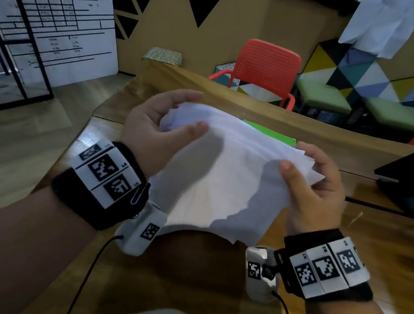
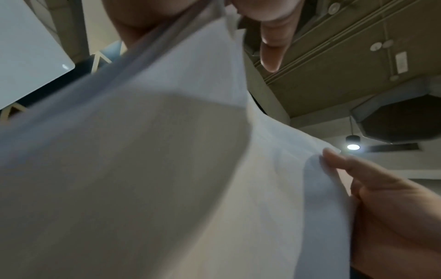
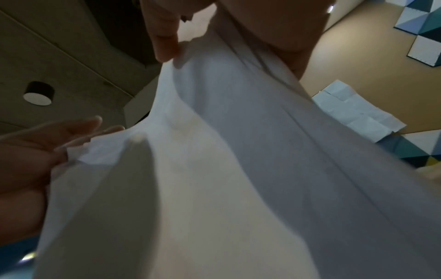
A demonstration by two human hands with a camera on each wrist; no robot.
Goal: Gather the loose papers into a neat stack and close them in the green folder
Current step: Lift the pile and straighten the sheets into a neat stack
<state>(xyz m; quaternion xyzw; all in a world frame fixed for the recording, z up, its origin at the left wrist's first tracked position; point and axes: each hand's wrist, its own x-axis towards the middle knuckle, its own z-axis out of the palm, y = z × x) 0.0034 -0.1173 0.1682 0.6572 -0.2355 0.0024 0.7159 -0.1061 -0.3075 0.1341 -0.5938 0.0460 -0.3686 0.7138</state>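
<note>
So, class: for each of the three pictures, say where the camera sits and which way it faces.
Head: on the head, facing down at the papers, left hand and right hand.
Left wrist: under the papers, facing up; fingers show.
Right wrist: likewise under the papers; fingers show.
All share the papers.

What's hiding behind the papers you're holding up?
Behind the papers, a strip of the green folder peeks out on the wooden table. The papers cover the rest of it, so whether it lies open or closed cannot be seen.
</note>
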